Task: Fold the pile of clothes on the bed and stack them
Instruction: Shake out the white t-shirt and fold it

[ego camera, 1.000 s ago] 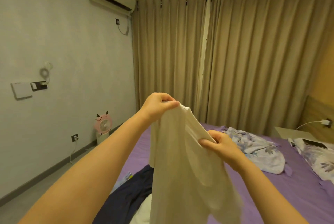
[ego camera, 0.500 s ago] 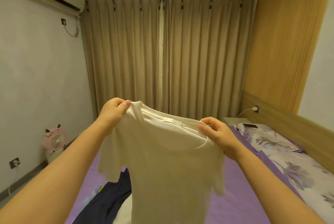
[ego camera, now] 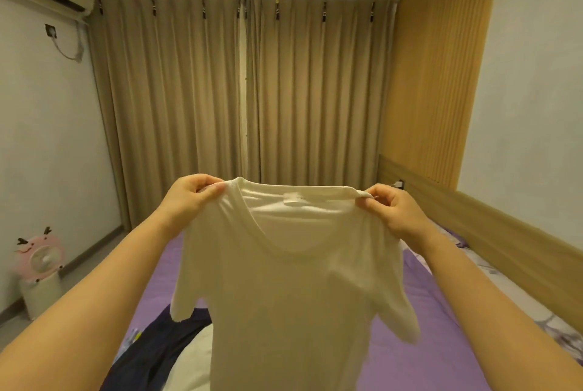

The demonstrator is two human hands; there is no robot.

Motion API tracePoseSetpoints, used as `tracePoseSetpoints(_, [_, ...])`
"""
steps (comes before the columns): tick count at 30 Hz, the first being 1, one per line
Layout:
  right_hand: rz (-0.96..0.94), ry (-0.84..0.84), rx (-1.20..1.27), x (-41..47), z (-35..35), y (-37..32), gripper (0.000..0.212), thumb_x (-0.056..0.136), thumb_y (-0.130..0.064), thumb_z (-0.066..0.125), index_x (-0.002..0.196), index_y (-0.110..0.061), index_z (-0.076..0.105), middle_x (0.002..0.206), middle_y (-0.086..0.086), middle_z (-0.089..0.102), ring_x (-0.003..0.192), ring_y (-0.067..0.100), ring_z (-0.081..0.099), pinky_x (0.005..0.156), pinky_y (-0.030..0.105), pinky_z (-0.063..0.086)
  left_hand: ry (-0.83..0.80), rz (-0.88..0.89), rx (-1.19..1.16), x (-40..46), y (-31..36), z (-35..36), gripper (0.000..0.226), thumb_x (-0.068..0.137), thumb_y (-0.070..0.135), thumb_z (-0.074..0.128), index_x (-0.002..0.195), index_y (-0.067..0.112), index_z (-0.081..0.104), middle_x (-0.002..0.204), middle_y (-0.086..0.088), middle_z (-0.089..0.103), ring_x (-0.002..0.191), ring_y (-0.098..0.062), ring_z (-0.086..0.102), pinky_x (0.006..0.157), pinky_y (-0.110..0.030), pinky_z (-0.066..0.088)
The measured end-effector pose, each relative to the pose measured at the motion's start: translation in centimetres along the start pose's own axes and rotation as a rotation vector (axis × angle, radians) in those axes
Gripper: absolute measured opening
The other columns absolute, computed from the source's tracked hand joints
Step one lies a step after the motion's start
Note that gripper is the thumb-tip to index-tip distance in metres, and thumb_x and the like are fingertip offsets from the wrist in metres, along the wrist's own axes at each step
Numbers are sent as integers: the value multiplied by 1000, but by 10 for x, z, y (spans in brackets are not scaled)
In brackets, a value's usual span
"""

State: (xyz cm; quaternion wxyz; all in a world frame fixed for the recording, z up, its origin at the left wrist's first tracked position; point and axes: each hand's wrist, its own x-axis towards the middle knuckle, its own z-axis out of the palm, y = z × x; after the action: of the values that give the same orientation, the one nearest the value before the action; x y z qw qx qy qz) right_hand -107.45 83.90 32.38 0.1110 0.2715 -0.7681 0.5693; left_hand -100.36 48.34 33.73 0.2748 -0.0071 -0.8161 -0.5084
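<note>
**White T-shirt held up by both shoulders, opened out for folding**

The bed (ego camera: 419,337), with its purple sheet, stretches away below both grips and serves as the laying-down surface; nothing folded shows on it yet, so I judge the task to be at an early stage. Behind the grips hang the closed curtains (ego camera: 252,91), with a wooden headboard (ego camera: 492,226) running beyond the right grip.

The white T-shirt (ego camera: 293,289) hangs between the two grips and drops below them, clear of the bed as far as I can tell, front towards the camera, neckline and label uppermost. It is held high so that its own weight pulls the body and sleeves straight, which makes the shape plain before it is laid flat.

The left hand (ego camera: 192,198) is clamped on the left shoulder seam, thumb over curled fingers. The right hand (ego camera: 394,211) pinches the right shoulder seam in the same way. The two grips sit wide apart and level, keeping the collar line taut.

Below the left grip, on the bed, lies a dark garment (ego camera: 157,349) with a pale piece of cloth beside it: the rest of the pile. A small pink fan (ego camera: 39,259) stands on the floor, well off to the left.

A second ago the shirt hung bunched, with the grips close together; half a second ago it was half spread. Now it is fully opened and square, and the view has swung right, towards the headboard.
</note>
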Motion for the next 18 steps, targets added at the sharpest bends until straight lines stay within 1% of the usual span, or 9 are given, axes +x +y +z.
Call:
tracePoseSetpoints(2, [-35,54,-99,-2,-14,4,16,90,-25,64,80,-13,64,71,-1,61,65,6,50,61,23,40,-87,-15,16,-4,5,15,9,90,20,65,92,17,74,83,4,73,72,-2,65,64,-17,50])
tracePoseSetpoints(4, [-47,53,-235,-3,-29,9,21,91,-28,62,77,-12,58,67,-5,53,61,5,43,59,24,35,-119,-16,72,-3,9,33,9,90,19,66,90,15,74,82,0,72,73,-7,64,67,-21,51])
tracePoseSetpoints(7, [-27,25,-368,-6,-52,18,28,89,-32,63,74,-11,52,64,-8,46,58,5,39,54,21,30,-75,-7,104,0,14,61,8,90,22,65,87,16,70,78,1,68,69,-7,60,64,-20,48])
tracePoseSetpoints(11, [-10,59,-335,-7,-84,32,33,84,-34,69,73,-9,51,64,-5,46,59,9,40,56,25,31,-36,-22,104,1,19,108,10,94,21,58,88,16,62,82,2,62,74,-10,54,64,-22,45])
tracePoseSetpoints(13, [-15,63,-323,-6,-101,39,38,83,-39,69,76,-4,54,65,-3,47,60,10,40,58,26,33,-114,-55,94,0,23,130,12,94,25,59,91,15,64,85,0,64,78,-12,57,69,-26,48])
tracePoseSetpoints(15, [-9,56,-329,-4,-119,47,43,81,-42,70,73,-3,55,63,-3,47,57,8,40,57,26,33,-236,-87,91,-1,29,148,17,90,34,64,92,18,70,86,2,69,77,-8,62,70,-25,51])
tracePoseSetpoints(16, [2,47,-336,-3,-129,51,44,79,-43,71,70,-3,55,61,-4,46,54,5,39,56,25,32,-292,-103,112,-1,33,155,20,87,39,66,88,20,73,80,6,69,73,-4,62,67,-21,50])
tracePoseSetpoints(18, [38,-12,-372,-3,-151,59,43,78,-44,73,66,-6,57,58,-5,47,50,1,39,54,22,32,-345,-135,170,0,40,171,26,83,43,70,78,18,74,62,11,62,59,1,56,57,-16,45])
